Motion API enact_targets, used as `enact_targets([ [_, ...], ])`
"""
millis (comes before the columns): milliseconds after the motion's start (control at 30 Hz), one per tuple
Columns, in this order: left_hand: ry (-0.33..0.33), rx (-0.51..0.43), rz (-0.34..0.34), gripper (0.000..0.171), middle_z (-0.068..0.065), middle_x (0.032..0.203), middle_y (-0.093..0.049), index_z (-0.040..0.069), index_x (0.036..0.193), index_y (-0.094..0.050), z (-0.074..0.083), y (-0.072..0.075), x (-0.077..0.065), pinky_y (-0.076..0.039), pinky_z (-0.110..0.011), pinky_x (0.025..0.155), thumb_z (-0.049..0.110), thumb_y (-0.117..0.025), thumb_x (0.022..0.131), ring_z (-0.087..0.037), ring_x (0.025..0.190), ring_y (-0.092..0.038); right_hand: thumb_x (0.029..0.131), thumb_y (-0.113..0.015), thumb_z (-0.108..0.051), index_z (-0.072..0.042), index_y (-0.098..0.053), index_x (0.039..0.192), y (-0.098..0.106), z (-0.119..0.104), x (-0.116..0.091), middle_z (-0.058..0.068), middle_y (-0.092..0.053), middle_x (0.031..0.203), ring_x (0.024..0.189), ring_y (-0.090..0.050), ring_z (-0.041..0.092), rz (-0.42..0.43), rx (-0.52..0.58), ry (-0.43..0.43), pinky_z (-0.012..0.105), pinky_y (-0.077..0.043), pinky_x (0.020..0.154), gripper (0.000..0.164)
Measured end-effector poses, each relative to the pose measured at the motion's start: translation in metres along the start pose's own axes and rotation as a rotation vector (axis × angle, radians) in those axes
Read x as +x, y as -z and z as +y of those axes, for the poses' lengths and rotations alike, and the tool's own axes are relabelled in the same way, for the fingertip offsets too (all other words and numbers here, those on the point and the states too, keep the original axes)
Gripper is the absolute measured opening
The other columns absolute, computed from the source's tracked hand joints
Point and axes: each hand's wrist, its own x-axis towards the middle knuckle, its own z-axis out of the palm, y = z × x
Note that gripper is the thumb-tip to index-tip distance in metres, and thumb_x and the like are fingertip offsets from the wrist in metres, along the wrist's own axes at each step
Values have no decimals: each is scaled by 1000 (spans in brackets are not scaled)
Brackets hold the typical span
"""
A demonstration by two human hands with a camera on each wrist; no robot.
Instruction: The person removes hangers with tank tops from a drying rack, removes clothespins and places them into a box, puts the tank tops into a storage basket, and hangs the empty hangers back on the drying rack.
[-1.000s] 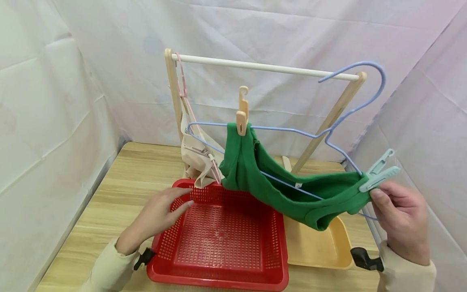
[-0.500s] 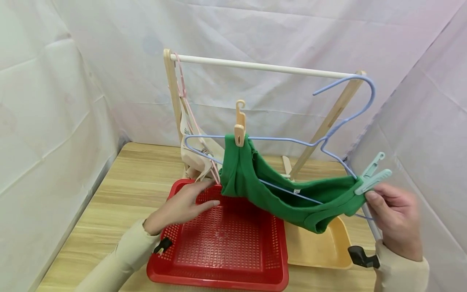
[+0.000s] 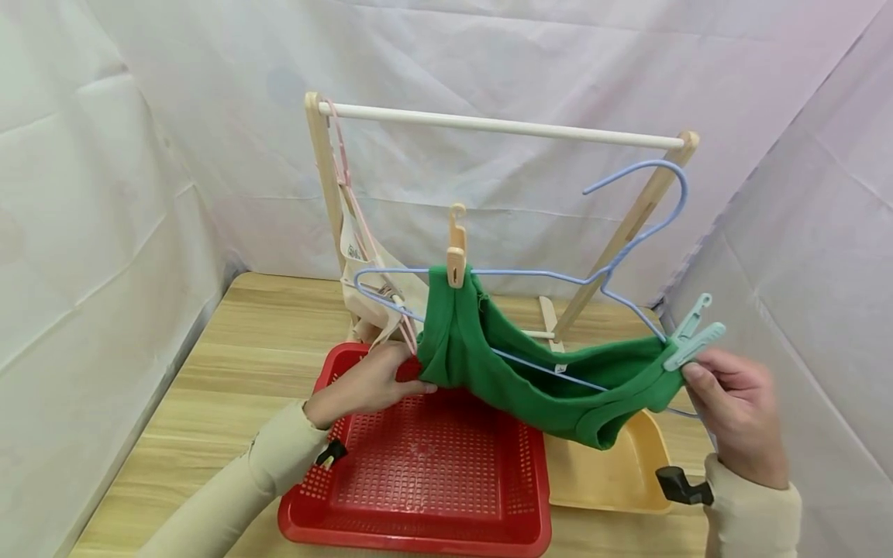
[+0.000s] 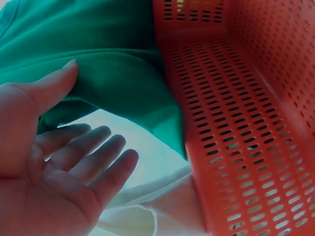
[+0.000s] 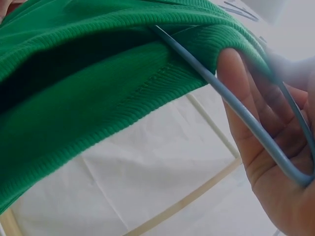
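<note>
A green garment [image 3: 509,372] with a ribbed edge and a small white tag hangs slack on a blue hanger [image 3: 607,271]. A beige clothespin [image 3: 456,260] clips its left end, and a mint-green clothespin [image 3: 694,341] its right end. My right hand [image 3: 736,407] pinches the garment's right corner just below the mint clothespin; the hanger's end lies across the palm in the right wrist view. My left hand [image 3: 370,380] is beneath the garment's left side. In the left wrist view its thumb [image 4: 56,86] rests against the green fabric, with the other fingers loosely extended under it.
A red perforated basket [image 3: 415,535] stands under the garment, with a yellow tray [image 3: 607,496] to its right. Behind is a wooden rack with a white rod [image 3: 502,124]. A pink hanger [image 3: 340,155] holding a cream cloth [image 3: 359,298] hangs at its left end.
My left hand has moved right and up from the basket's left side to the garment. My right hand has drawn left, and the blue hanger's hook has dropped below the rod.
</note>
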Motion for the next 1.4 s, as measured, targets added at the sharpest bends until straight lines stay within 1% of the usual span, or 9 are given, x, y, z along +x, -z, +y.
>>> enact_targets([
  [133,-19,5,-19,51,9,127,-63,19,131,-60,-2,-2,0,-44,-39,106,20,-81,84,-11,122,-56,93,-41,24,25,-61,104,2,4,-2,10,-54,69,54,-34,15,-11,-35,-17,22,-23,42,23],
  [333,-33,35,-40,33,8,110,-69,15,118,-69,-3,-5,-5,-52,-32,92,16,-78,87,-6,98,-60,94,-38,23,21,-63,103,5,9,-6,7,-43,61,48,-33,13,-10,-62,-26,20,-21,37,26],
  [467,-24,41,-48,16,6,96,-71,13,107,-72,-3,-6,-10,-53,-32,80,11,-72,91,-5,82,-57,95,-39,22,21,-62,103,6,14,-6,9,-41,62,48,-31,14,-26,-8,-15,21,-20,37,25],
  [567,-19,43,-69,12,6,91,-69,13,105,-72,-3,-5,-15,-52,-30,77,10,-67,94,-3,79,-56,96,-39,21,22,-62,103,7,16,-6,10,-40,63,48,-30,14,-44,37,-11,20,-19,37,24],
  [800,-33,-1,-96,16,9,93,-65,14,110,-69,1,-4,-21,-51,-29,85,9,-60,98,-5,85,-57,96,-36,22,22,-61,103,12,20,-9,11,-42,65,47,-29,14,-53,82,-43,21,-19,37,26],
  [933,-20,-42,-51,14,8,88,-62,15,108,-67,4,-3,-22,-50,-28,80,10,-58,99,-6,81,-55,96,-35,22,24,-60,103,15,24,-11,12,-43,65,46,-28,14,-51,120,-37,21,-18,37,25],
  [1200,-36,-147,111,18,5,91,-63,15,106,-69,11,0,-21,-48,-28,78,4,-58,98,-9,83,-53,97,-35,20,26,-58,106,18,29,-11,13,-49,69,46,-28,14,-65,161,-11,20,-18,36,25],
  [1300,-14,-214,150,22,3,92,-64,10,109,-69,14,0,-19,-47,-26,79,-1,-56,96,-10,84,-54,97,-33,20,26,-57,107,18,31,-11,14,-50,68,44,-27,14,-59,177,-14,20,-18,36,26],
  [1400,16,-318,169,31,-2,107,-64,7,124,-65,18,-1,-17,-47,-26,82,-4,-52,97,-12,93,-56,98,-31,20,27,-56,107,20,32,-12,13,-48,65,43,-27,14,-48,186,-14,20,-18,35,28],
])
